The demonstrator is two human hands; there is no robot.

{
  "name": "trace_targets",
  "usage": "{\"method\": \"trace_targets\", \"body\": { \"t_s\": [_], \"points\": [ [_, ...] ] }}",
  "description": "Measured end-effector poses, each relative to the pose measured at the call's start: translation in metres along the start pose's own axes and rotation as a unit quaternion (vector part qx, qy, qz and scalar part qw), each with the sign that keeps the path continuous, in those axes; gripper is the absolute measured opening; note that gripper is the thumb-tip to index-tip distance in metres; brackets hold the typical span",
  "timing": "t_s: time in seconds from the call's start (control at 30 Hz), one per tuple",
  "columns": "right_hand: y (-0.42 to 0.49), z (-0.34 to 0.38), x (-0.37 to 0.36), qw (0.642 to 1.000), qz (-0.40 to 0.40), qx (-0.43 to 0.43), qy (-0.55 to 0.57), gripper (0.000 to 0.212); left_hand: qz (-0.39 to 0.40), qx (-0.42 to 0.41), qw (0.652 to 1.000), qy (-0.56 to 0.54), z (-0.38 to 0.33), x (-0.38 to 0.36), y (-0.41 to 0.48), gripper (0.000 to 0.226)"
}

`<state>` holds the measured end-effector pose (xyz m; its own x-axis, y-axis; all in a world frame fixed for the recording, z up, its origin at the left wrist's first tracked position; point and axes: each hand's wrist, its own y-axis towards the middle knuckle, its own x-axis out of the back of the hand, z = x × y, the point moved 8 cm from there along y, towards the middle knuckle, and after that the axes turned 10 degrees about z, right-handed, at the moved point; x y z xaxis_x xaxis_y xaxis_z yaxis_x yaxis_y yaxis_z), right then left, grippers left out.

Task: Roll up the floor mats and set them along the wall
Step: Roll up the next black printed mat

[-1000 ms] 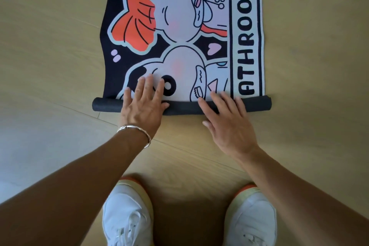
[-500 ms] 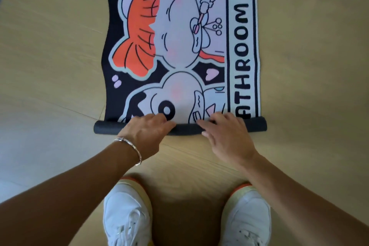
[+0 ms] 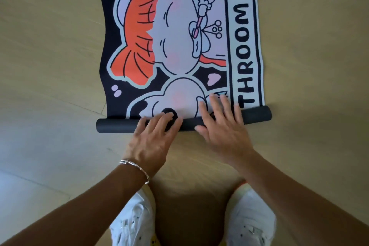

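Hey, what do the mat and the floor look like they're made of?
Mat: likely soft printed fabric over a matte black rubbery backing, seen on the rolled part; it curls tightly and its edges ripple. Floor: pale wood-look planks, smooth satin sheen, faint seams.

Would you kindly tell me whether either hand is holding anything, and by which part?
Nothing is gripped: the left hand and right hand press, fingers fairly straight, on the rolled near end of the mat.
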<state>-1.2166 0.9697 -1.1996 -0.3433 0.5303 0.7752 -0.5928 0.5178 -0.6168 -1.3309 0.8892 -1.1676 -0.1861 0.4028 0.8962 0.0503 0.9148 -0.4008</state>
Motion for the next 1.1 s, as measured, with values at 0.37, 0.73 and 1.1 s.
{"method": "trace_targets", "body": {
  "t_s": [0.37,0.73,1.1],
  "points": [
    [0.000,0.005,0.020,0.997,-0.073,-0.009,-0.005,0.066,0.096,0.063,0.985,0.126,0.023,-0.008,0.049,0.083],
    [0.059,-0.006,0.053,0.997,0.075,-0.014,0.029,0.088,0.049,0.072,0.995,0.049,0.032,0.033,0.063,0.058],
    [0.004,0.002,0.025,0.998,-0.064,-0.012,-0.008,0.072,0.087,0.023,0.995,0.044,0.017,0.019,0.033,0.042]
  ]
}}
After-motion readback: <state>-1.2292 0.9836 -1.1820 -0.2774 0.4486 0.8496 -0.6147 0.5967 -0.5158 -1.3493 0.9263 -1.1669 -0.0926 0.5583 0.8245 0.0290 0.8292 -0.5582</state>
